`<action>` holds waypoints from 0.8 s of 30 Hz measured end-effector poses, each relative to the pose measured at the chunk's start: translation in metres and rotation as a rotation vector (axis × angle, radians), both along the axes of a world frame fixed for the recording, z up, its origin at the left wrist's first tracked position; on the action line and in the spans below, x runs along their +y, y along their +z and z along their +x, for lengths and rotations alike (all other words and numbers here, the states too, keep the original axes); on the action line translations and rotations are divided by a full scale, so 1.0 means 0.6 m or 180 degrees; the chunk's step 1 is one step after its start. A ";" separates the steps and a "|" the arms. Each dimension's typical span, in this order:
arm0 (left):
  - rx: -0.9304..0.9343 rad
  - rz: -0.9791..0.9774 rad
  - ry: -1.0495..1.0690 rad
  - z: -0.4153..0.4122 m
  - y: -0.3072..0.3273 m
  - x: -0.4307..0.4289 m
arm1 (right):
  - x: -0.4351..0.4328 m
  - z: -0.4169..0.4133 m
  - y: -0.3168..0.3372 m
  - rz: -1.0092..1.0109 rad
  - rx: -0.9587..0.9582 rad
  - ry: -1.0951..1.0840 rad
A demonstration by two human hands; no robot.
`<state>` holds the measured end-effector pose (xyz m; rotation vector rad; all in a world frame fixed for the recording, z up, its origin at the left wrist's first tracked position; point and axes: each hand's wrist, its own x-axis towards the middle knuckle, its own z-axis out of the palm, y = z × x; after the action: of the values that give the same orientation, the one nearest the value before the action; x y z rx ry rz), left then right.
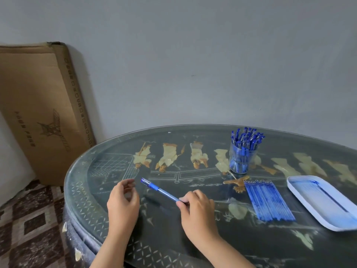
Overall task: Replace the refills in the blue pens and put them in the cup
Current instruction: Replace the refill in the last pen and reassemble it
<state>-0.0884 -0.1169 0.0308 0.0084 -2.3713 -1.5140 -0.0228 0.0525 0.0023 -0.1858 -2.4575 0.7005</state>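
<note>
I've got the blue pen (pixel 160 189) pinched at its near end in the right hand (pixel 195 207), slanting far-left over the table (pixel 193 248). The left hand (pixel 122 202) hangs loosely curled and empty just beside its far end. Loose refills (pixel 268 200) lie to the right, and the pen-filled cup (pixel 241 159) stands beyond them.

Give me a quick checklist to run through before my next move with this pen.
1. Grip on the pen: ok, the right hand pinches its near end.
2. The left hand free: ok, it holds nothing, near the pen's far end.
3. Spare refills close: ok, beside the right hand.
4. Room in the cup: cannot tell, crowded with pens.
5. Contents of the tray: cannot tell, blurred.
</note>
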 end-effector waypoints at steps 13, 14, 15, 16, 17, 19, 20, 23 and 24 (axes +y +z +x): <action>0.0945 -0.1176 -0.2217 0.175 0.003 0.175 | 0.241 0.249 0.028 -0.0049 -0.0020 -0.0260; 0.0874 -0.1138 -0.2256 0.189 -0.001 0.186 | 0.244 0.259 0.028 0.0327 0.0003 -0.0337; 0.0829 -0.1101 -0.2292 0.201 -0.005 0.195 | 0.244 0.266 0.026 0.0675 -0.0023 -0.0356; 0.0810 -0.1044 -0.2310 0.212 -0.009 0.205 | 0.241 0.269 0.022 0.0926 -0.0080 -0.0329; 0.0789 -0.0957 -0.2314 0.221 -0.012 0.213 | 0.237 0.270 0.017 0.1059 -0.0130 -0.0271; 0.0729 -0.0812 -0.2283 0.235 -0.020 0.223 | 0.229 0.266 0.003 0.1111 -0.0147 -0.0156; 0.0707 -0.0775 -0.2248 0.241 -0.023 0.225 | 0.228 0.263 -0.005 0.1078 -0.0119 -0.0131; 0.0631 -0.0745 -0.2089 0.248 -0.024 0.226 | 0.227 0.263 -0.013 0.0881 -0.0056 -0.0116; 0.0611 -0.0765 -0.2034 0.248 -0.024 0.225 | 0.228 0.264 -0.012 0.0866 -0.0042 -0.0093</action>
<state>0.0602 0.0183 0.0162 -0.9849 -2.4973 -1.3618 0.1358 0.1896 -0.0051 -0.1205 -2.5261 0.3473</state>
